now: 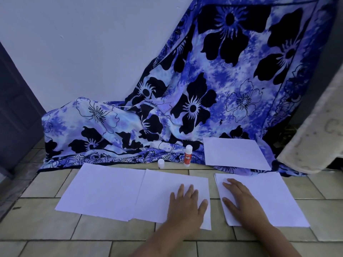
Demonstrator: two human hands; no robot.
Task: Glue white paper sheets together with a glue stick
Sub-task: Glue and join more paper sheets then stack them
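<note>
Two bare hands press flat, fingers spread and gripping nothing, on white sheets laid on a tiled floor (111, 236): the left hand (187, 206) on the joined sheets (115, 193), the right hand (241, 199) on a separate stack (274, 199). Behind them the glue stick (187, 155) stands upright, its cap (161, 163) just beside it, with another sheet (233, 153) lying on the blue floral cloth (204, 89)

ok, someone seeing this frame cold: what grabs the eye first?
The blue floral cloth draped down the wall onto the tiled floor dominates the back. In front, white sheets lie on the tiles, with the left hand flat on the middle sheet and the right hand flat on the right stack. The uncapped glue stick stands at the cloth's edge, its cap beside it.
</note>
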